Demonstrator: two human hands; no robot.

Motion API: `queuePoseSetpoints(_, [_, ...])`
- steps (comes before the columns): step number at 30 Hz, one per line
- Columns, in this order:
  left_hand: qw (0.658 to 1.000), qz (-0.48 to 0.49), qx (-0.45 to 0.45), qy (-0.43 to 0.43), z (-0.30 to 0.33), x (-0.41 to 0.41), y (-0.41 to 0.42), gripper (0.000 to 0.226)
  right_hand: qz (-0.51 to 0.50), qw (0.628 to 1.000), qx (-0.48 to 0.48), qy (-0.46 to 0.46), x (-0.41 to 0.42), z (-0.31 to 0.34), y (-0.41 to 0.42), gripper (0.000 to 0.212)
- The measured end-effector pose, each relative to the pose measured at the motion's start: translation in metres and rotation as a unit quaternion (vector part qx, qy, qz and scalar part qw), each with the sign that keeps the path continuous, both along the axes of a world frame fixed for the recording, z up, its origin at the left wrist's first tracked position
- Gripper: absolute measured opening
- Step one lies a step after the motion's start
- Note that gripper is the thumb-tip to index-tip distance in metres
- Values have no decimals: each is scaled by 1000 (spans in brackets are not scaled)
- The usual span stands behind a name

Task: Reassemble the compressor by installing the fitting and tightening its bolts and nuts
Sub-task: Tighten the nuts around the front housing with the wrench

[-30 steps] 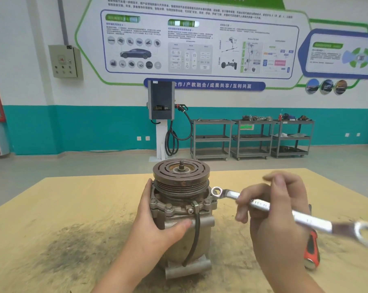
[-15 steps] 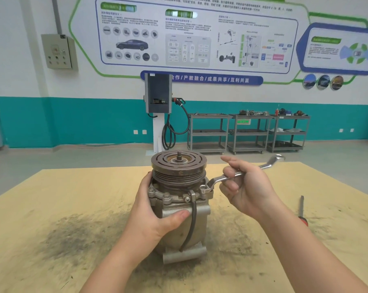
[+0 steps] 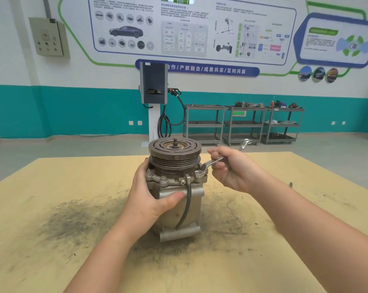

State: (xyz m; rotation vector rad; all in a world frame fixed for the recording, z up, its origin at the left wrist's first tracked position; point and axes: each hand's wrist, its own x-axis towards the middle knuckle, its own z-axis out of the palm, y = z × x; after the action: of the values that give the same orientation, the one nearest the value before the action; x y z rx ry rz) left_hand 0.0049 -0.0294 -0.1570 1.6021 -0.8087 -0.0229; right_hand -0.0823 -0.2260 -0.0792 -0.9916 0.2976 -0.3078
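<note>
On the dusty table (image 3: pixel 52 208), the left hand (image 3: pixel 151 199) gripped the upright compressor (image 3: pixel 176 195); the right hand (image 3: pixel 233 170), just beyond, curled round a wrench (image 3: pixel 210 163) angling up-right from the right-rim bolt (image 3: pixel 197 172).

One compressor (image 3: pixel 176 187) stands between two hands (image 3: pixel 149 197); one ring spanner (image 3: pixel 210 163); three shelf carts (image 3: pixel 242 123) stand well beyond them.
</note>
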Motion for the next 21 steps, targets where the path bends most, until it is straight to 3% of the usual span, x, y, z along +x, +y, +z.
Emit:
queuePoseSetpoints(6, [1000,12,5,12,-1,-2,-1,101,-98,991,39,-84,-25,-22,12,11])
queuePoseSetpoints(10, [1000,4,-6,15,0,-4,-1,96,-96,983,8,-159,-51,-29,28,14])
queuePoseSetpoints(12, [1000,-2,-5,17,0,-3,-1,97,-104,977,-47,-181,-60,-33,36,17])
queuePoseSetpoints(14, [1000,-5,-3,18,0,-3,-1,99,-153,951,-186,-193,-67,-38,44,15])
queuePoseSetpoints(16, [1000,-5,-7,20,0,-3,-1,99,-209,866,-394,-228,-71,-44,50,11])
queuePoseSetpoints(18, [999,-6,-26,23,-2,-4,-3,98,-229,732,-571,-291,-69,-46,55,15])
queuePoseSetpoints(19, [999,-9,-40,24,-4,-5,-5,97,-229,673,-630,-312,-65,-45,57,15])
queuePoseSetpoints(21, [997,-16,-72,31,-9,-8,-10,96,-217,605,-702,-306,-55,-41,66,14])
